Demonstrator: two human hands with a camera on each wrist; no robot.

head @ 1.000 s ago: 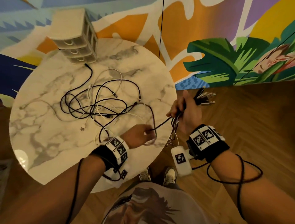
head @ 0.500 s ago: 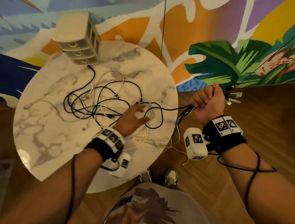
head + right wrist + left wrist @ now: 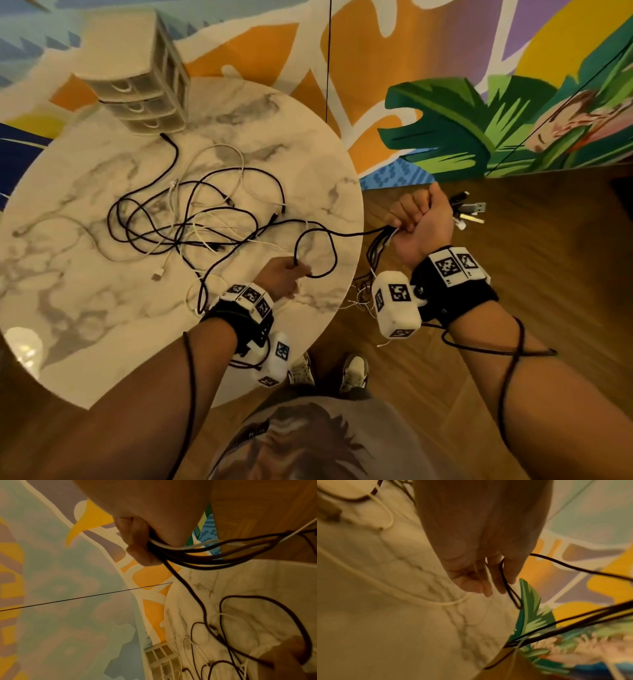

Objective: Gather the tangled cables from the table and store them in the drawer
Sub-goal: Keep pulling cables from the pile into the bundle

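A tangle of black and white cables (image 3: 191, 222) lies spread over the round marble table (image 3: 85, 308). My right hand (image 3: 419, 222) is off the table's right edge, fisted round a bundle of cables (image 3: 197, 549), with USB plugs (image 3: 471, 210) sticking out past the fist. From that fist a black cable (image 3: 356, 233) runs back to a loop on the table. My left hand (image 3: 286, 275) is near the table's front right edge and pinches that black loop (image 3: 506, 582) between its fingers. The small drawer unit (image 3: 137, 85) stands at the table's far edge, its drawers shut.
A painted mural wall (image 3: 479, 102) rises behind the table. Wooden floor (image 3: 548, 274) lies to the right and below. Thin white wires (image 3: 363, 301) dangle over the table's edge. My shoes (image 3: 329, 370) are beneath the front edge.
My left hand, flat on the cables half a second ago, has drawn back toward the front edge and now pinches the black loop. My right fist stays raised off the table's side.
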